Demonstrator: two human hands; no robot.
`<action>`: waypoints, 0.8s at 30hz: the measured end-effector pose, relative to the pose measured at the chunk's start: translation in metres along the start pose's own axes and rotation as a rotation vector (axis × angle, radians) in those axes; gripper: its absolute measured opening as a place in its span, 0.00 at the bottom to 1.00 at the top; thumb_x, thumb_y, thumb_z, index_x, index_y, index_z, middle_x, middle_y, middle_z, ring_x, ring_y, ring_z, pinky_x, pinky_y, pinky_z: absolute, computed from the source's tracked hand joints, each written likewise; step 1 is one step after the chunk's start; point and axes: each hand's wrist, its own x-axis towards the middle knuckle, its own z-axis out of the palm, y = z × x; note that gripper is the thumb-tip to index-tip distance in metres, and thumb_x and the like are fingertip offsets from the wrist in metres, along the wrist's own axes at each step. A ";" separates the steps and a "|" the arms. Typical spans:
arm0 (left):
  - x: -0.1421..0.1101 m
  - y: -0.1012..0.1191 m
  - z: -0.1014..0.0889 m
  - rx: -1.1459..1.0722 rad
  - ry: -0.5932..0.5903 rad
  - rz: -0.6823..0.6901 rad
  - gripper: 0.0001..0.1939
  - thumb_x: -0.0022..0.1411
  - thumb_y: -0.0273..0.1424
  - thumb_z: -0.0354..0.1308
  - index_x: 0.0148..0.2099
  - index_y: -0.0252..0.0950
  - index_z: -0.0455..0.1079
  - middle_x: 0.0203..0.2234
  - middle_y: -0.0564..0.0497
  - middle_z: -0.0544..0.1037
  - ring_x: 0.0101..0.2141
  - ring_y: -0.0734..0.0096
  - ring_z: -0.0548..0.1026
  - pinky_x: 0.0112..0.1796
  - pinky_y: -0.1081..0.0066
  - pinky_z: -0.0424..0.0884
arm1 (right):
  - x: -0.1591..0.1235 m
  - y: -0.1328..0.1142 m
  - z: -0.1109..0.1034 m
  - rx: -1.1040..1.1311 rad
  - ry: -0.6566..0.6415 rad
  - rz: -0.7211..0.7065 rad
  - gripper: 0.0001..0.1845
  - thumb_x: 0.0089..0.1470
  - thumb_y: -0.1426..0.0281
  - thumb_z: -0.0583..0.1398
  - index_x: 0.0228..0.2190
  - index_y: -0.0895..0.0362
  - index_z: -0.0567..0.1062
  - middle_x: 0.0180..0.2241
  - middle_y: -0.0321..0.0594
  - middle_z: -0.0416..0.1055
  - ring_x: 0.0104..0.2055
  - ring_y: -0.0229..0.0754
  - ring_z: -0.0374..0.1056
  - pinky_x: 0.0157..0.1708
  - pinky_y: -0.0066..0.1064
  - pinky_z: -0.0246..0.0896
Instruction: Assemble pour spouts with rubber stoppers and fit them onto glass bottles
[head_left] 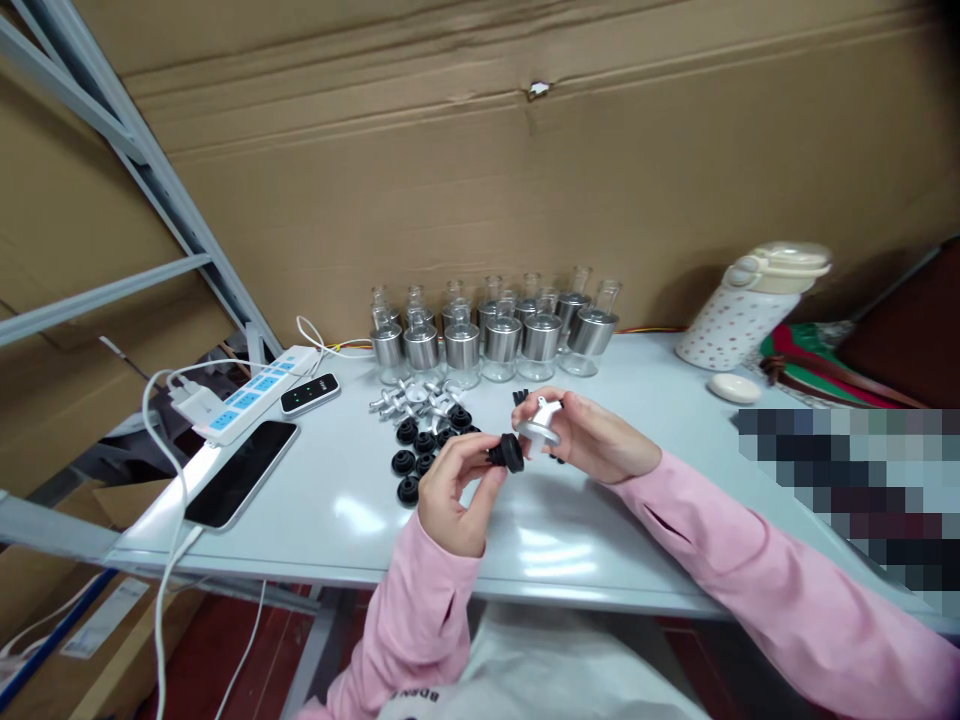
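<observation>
My left hand (pixel 454 490) pinches a small black rubber stopper (pixel 508 453) between thumb and fingers, just above the pale table (pixel 337 520). My right hand (pixel 596 435) grips a silver metal fitting (pixel 541 424) with a short spout, held right beside the stopper. Both hands hover over the table's middle, in pink sleeves. Behind my left hand lie several loose black stoppers (pixel 420 450) and a small heap of silver fittings (pixel 412 400). Further back stand rows of small glass bottles with silver collars (pixel 495 335).
A dark phone (pixel 240 472) and a white power strip (pixel 251 395) with cables lie at the left, with a small black device (pixel 310 393) beside them. A spotted flask (pixel 742 305) and a white oval object (pixel 735 387) sit at the right. Cardboard walls the back.
</observation>
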 end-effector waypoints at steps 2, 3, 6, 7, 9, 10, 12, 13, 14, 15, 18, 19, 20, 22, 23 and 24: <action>-0.001 -0.001 0.001 -0.119 0.010 -0.054 0.10 0.56 0.28 0.58 0.42 0.34 0.69 0.36 0.47 0.73 0.34 0.73 0.75 0.36 0.75 0.73 | 0.000 -0.001 0.001 -0.006 0.066 -0.030 0.19 0.43 0.53 0.62 0.30 0.55 0.72 0.32 0.39 0.69 0.30 0.36 0.66 0.31 0.30 0.65; -0.002 -0.001 0.002 -0.165 0.017 -0.081 0.11 0.55 0.30 0.59 0.42 0.34 0.69 0.35 0.47 0.74 0.34 0.73 0.75 0.36 0.75 0.73 | 0.001 -0.002 0.001 -0.003 0.100 -0.042 0.20 0.42 0.52 0.63 0.30 0.55 0.72 0.32 0.40 0.70 0.31 0.37 0.66 0.31 0.31 0.64; -0.002 -0.002 0.002 -0.186 0.063 -0.136 0.12 0.53 0.33 0.61 0.40 0.34 0.69 0.31 0.49 0.76 0.30 0.74 0.75 0.34 0.75 0.72 | 0.001 -0.002 0.000 0.014 0.120 -0.066 0.19 0.41 0.53 0.64 0.32 0.54 0.73 0.35 0.41 0.70 0.34 0.38 0.65 0.33 0.31 0.64; -0.003 -0.002 0.002 -0.154 0.085 -0.142 0.12 0.53 0.34 0.61 0.39 0.34 0.70 0.29 0.50 0.76 0.29 0.74 0.75 0.33 0.75 0.71 | 0.001 -0.002 0.000 0.018 0.100 -0.071 0.18 0.41 0.54 0.64 0.32 0.53 0.74 0.36 0.40 0.70 0.34 0.38 0.65 0.33 0.31 0.63; -0.002 -0.001 0.001 -0.090 0.112 -0.139 0.13 0.52 0.36 0.62 0.37 0.33 0.70 0.26 0.50 0.76 0.26 0.74 0.74 0.31 0.75 0.70 | -0.001 -0.002 0.000 0.022 0.055 -0.081 0.16 0.43 0.55 0.63 0.32 0.52 0.74 0.37 0.39 0.70 0.35 0.38 0.66 0.35 0.31 0.63; -0.002 0.000 0.001 -0.079 0.116 -0.143 0.13 0.51 0.37 0.62 0.36 0.33 0.70 0.25 0.50 0.76 0.25 0.74 0.74 0.30 0.74 0.69 | -0.001 -0.003 0.001 0.022 0.037 -0.084 0.16 0.43 0.56 0.63 0.32 0.52 0.75 0.37 0.38 0.70 0.35 0.37 0.66 0.35 0.31 0.63; -0.002 0.002 0.001 -0.106 0.107 -0.162 0.14 0.51 0.38 0.63 0.35 0.32 0.69 0.24 0.50 0.76 0.24 0.74 0.74 0.29 0.74 0.69 | -0.002 -0.003 0.003 0.018 0.021 -0.092 0.15 0.44 0.56 0.63 0.32 0.51 0.75 0.37 0.37 0.70 0.35 0.37 0.66 0.36 0.31 0.62; -0.001 0.003 0.002 -0.128 0.099 -0.174 0.15 0.50 0.38 0.63 0.35 0.32 0.68 0.24 0.50 0.76 0.24 0.73 0.74 0.29 0.74 0.69 | -0.003 -0.003 0.004 0.016 0.021 -0.094 0.15 0.44 0.56 0.63 0.32 0.51 0.75 0.37 0.37 0.70 0.36 0.37 0.66 0.36 0.31 0.62; -0.001 0.005 0.002 -0.145 0.092 -0.188 0.15 0.50 0.39 0.63 0.34 0.32 0.68 0.24 0.50 0.76 0.23 0.73 0.75 0.28 0.74 0.69 | -0.003 -0.002 0.004 0.013 0.023 -0.092 0.15 0.44 0.56 0.63 0.32 0.52 0.75 0.37 0.38 0.70 0.36 0.38 0.66 0.36 0.31 0.62; -0.001 0.007 0.003 -0.154 0.086 -0.201 0.15 0.50 0.39 0.62 0.34 0.32 0.67 0.25 0.50 0.77 0.23 0.73 0.75 0.28 0.74 0.69 | -0.003 -0.002 0.004 0.009 0.027 -0.087 0.16 0.43 0.56 0.63 0.32 0.52 0.75 0.37 0.38 0.70 0.36 0.38 0.66 0.36 0.32 0.62; 0.000 0.011 0.005 -0.162 0.056 -0.234 0.16 0.51 0.41 0.61 0.34 0.32 0.66 0.26 0.48 0.78 0.21 0.72 0.75 0.27 0.73 0.70 | -0.002 -0.001 0.004 -0.015 0.039 -0.050 0.20 0.39 0.54 0.65 0.32 0.54 0.74 0.37 0.41 0.70 0.35 0.39 0.66 0.35 0.34 0.62; 0.000 0.012 0.005 -0.164 0.046 -0.240 0.16 0.51 0.41 0.61 0.34 0.32 0.66 0.26 0.47 0.79 0.20 0.73 0.75 0.26 0.73 0.70 | -0.002 0.000 0.004 -0.020 0.041 -0.039 0.21 0.39 0.54 0.65 0.32 0.55 0.74 0.37 0.41 0.70 0.35 0.40 0.66 0.35 0.34 0.62; 0.000 0.013 0.006 -0.166 0.039 -0.245 0.16 0.52 0.40 0.61 0.33 0.32 0.66 0.27 0.48 0.79 0.20 0.73 0.75 0.26 0.74 0.70 | -0.002 0.000 0.004 -0.020 0.040 -0.032 0.21 0.39 0.54 0.65 0.32 0.56 0.74 0.37 0.42 0.70 0.34 0.40 0.66 0.35 0.34 0.62; 0.000 0.014 0.006 -0.165 0.035 -0.250 0.15 0.52 0.40 0.61 0.33 0.33 0.66 0.26 0.48 0.79 0.19 0.73 0.75 0.25 0.74 0.70 | -0.002 0.000 0.004 -0.007 0.026 -0.029 0.20 0.39 0.55 0.65 0.32 0.56 0.74 0.37 0.42 0.70 0.35 0.40 0.66 0.35 0.34 0.62; 0.000 0.014 0.006 -0.163 0.035 -0.251 0.15 0.52 0.40 0.61 0.34 0.32 0.66 0.26 0.47 0.79 0.19 0.73 0.75 0.24 0.74 0.70 | -0.002 0.000 0.004 -0.001 0.019 -0.030 0.19 0.40 0.56 0.65 0.32 0.56 0.75 0.37 0.41 0.70 0.35 0.39 0.66 0.35 0.34 0.62; 0.000 0.014 0.006 -0.160 0.035 -0.248 0.15 0.53 0.40 0.60 0.34 0.32 0.65 0.27 0.47 0.79 0.19 0.73 0.75 0.24 0.74 0.70 | -0.002 0.000 0.004 0.002 0.014 -0.030 0.18 0.40 0.57 0.65 0.32 0.55 0.75 0.37 0.41 0.70 0.35 0.39 0.66 0.35 0.34 0.62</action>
